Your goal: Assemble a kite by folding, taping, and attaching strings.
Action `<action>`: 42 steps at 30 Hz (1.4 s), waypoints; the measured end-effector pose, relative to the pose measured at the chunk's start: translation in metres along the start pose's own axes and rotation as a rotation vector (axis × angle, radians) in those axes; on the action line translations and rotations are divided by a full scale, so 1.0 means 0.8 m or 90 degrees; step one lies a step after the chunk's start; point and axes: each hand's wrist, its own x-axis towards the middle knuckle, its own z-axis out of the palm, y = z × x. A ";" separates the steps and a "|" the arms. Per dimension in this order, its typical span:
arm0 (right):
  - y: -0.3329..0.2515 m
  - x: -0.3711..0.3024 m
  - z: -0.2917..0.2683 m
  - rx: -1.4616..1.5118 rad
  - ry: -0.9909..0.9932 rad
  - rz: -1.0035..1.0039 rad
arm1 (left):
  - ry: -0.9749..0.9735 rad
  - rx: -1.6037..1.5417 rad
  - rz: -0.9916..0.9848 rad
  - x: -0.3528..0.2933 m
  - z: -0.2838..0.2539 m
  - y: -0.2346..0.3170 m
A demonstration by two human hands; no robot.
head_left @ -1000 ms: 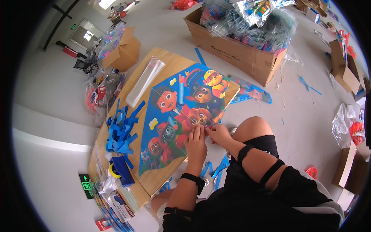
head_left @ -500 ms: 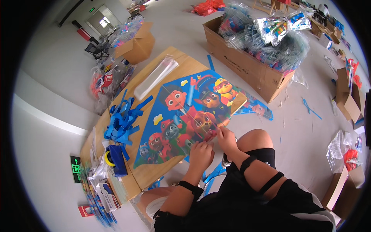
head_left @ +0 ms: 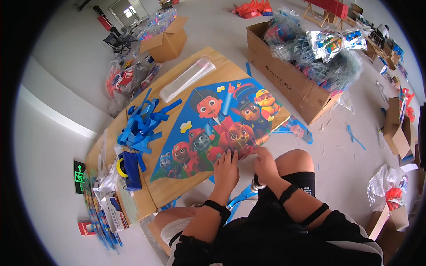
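Observation:
A blue kite (head_left: 199, 126) printed with cartoon dogs and a child lies flat on the wooden table (head_left: 186, 190), thin dark lines crossing its face. My left hand (head_left: 226, 169) rests on its near edge, fingers stretched out over the print. Beside it, just off the same edge, my right hand (head_left: 266, 168) is curled, its fingertips pinched together and slightly blurred. Whatever sits between those fingertips is too small to make out. Under the table's right corner, part of another blue printed sheet (head_left: 296, 129) shows.
Blue strips (head_left: 141, 126) are heaped left of the kite, near a blue tape dispenser (head_left: 132, 170) with yellow tape. Clear plastic sleeves (head_left: 188, 79) lie behind. A big carton (head_left: 288, 80) of bagged goods stands beyond the table; another carton (head_left: 167, 44) is farther left.
My left hand has flattened, its fingers extending onto the kite. My right hand has drawn back slightly from the kite's edge. The whole view has shifted a little.

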 end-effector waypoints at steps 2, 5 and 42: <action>0.026 0.008 0.001 0.495 0.138 0.447 | 0.004 0.011 0.011 0.002 -0.001 0.001; 0.046 0.028 0.018 0.661 0.255 0.573 | -0.005 0.010 0.020 0.005 0.005 0.002; 0.041 0.017 0.072 0.317 -0.301 0.395 | 0.431 -0.190 -0.712 -0.531 -0.257 -0.228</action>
